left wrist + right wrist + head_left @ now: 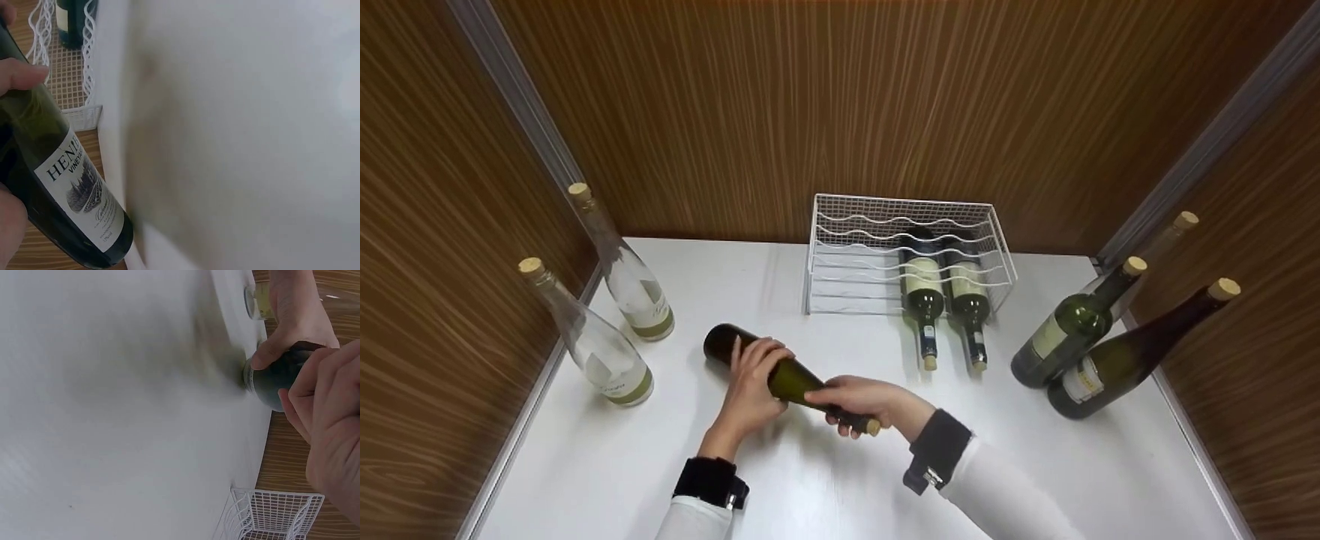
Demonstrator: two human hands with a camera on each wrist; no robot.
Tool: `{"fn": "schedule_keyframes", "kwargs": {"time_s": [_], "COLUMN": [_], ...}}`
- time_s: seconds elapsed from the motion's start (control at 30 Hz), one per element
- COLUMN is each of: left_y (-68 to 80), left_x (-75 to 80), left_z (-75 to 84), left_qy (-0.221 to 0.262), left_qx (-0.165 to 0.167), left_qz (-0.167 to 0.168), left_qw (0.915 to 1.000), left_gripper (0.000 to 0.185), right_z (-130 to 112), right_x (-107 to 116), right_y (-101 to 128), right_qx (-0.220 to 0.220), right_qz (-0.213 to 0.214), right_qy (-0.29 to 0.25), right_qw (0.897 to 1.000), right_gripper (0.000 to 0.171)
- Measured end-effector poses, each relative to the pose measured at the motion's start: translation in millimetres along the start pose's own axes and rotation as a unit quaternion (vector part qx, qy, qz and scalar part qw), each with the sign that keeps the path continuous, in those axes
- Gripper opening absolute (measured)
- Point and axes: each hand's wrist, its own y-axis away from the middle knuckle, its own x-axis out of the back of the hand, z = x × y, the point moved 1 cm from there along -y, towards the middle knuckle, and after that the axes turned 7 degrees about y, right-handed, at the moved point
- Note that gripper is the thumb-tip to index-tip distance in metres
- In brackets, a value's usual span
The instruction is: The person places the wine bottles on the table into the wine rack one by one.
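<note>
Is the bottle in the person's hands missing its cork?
No, the head view shows a cork at the mouth of the held bottle.

Rack (904, 198) on surface (810, 487), back edge, right of centre; two racked bottles (923, 289) in its right half, necks toward me. Left edge: two standing bottles (611, 364). Right edge: three standing bottles (1069, 326). Before rack, in my left hand (755, 375) and right hand (870, 399): one bottle (796, 381).

3 brown wood-grain walls (735, 112) with 2 grey corner strips (512, 79) border a white tabletop (825, 495).
</note>
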Motion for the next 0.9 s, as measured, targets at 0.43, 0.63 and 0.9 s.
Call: {"fn": "schedule_keyframes", "kwargs": {"time_s": [0.43,0.63,0.9], "left_y": [0.6,2.0,14.1], "left_x": [-11.9,-5.6,1.4], "left_z": [7.1,9.5,14.8], "left_qy": [-0.045,-0.007,0.13], "left_qx": [0.005,0.011,0.123], "left_qz": [-0.083,-0.084,-0.034], "left_qw": [0.9955,0.9964,0.9833], "left_gripper": [0.076,0.083,0.083], "right_z": [28.4,37.0,53.6], "right_x": [-25.0,-20.8,-14.4], "right_y": [0.5,-5.5,-6.9], "right_qx": [0.051,0.077,0.084], "right_qz": [0.222,0.219,0.185], "right_qy": [0.297,0.242,0.092], "right_qw": [0.927,0.942,0.975], "right_gripper": [0.032,0.032,0.043]}}
